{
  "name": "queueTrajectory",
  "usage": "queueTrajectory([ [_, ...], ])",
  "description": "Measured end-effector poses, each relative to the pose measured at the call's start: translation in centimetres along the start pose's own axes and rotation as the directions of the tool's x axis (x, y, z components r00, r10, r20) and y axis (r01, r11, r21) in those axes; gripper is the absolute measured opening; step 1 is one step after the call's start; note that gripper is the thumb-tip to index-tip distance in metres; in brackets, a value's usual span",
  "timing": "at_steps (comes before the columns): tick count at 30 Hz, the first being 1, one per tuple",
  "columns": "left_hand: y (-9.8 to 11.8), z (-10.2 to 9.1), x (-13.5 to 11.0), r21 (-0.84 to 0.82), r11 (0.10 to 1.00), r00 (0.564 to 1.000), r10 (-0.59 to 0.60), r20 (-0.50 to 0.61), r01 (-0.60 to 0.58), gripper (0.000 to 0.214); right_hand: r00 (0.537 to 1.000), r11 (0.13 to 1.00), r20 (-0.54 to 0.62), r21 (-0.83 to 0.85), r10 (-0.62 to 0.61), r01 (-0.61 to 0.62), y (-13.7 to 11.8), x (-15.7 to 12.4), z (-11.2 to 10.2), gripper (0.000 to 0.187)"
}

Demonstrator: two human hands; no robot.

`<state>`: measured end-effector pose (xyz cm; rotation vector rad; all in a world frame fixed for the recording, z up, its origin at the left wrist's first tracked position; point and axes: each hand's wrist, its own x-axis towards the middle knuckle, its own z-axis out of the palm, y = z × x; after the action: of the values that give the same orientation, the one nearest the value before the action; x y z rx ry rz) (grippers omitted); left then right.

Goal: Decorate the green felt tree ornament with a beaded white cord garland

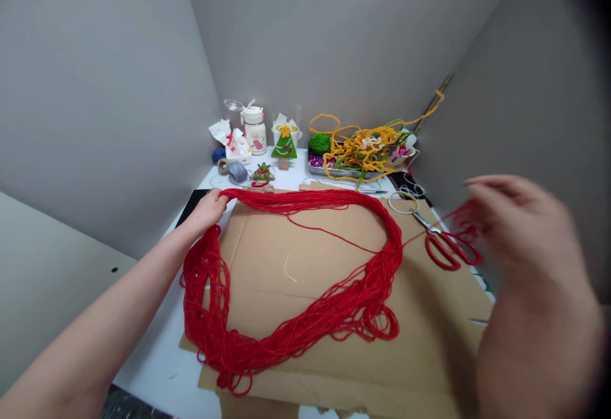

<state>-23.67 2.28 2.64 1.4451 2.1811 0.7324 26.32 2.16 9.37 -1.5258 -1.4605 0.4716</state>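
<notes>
A big loop of red yarn (pixel 305 317) lies spread on a sheet of brown cardboard (pixel 296 260). My left hand (pixel 209 210) reaches to the far left corner of the loop and is closed on the strands there. My right hand (pixel 520 234) is raised close to the camera at the right, blurred by motion. A single red strand (pixel 415 235) runs from the loop toward it, and some red yarn shows around its fingers. Whether those fingers grip the strand is unclear.
Red-handled scissors (pixel 446 248) lie on the cardboard's right side. At the back stand a tray (pixel 329 169) of orange and green yarn, a small felt Christmas tree (pixel 284 145), a white bottle (pixel 254 129), a tissue pack (pixel 237 145) and a twine roll (pixel 223 166). Grey walls enclose the table.
</notes>
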Motion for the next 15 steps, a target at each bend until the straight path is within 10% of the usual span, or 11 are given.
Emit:
queueTrajectory([
  [3, 1.3, -0.5, -0.9, 0.072, 0.990, 0.992, 0.124, -0.028, -0.122, 0.019, 0.891, 0.925, 0.448, -0.302, -0.078, 0.233, -1.8, -1.2, 4.9, 0.047],
  [6, 2.9, -0.9, -2.1, 0.129, 0.959, 0.963, 0.262, -0.063, -0.253, 0.018, 0.841, 0.761, 0.455, -0.421, -0.294, 0.493, -4.1, -2.6, 10.8, 0.091],
  [10, 5.2, -1.2, -4.2, 0.185, 0.912, 0.919, 0.385, -0.088, -0.365, 0.017, 0.644, 0.734, 0.572, -0.104, -0.508, 0.672, -8.0, -3.7, 19.7, 0.114],
  [15, 6.9, -2.8, -6.9, 0.179, 0.907, 0.917, 0.395, -0.050, -0.381, 0.015, 0.541, 0.821, 0.661, 0.211, -0.520, 0.531, -11.4, -2.9, 27.4, 0.089],
])
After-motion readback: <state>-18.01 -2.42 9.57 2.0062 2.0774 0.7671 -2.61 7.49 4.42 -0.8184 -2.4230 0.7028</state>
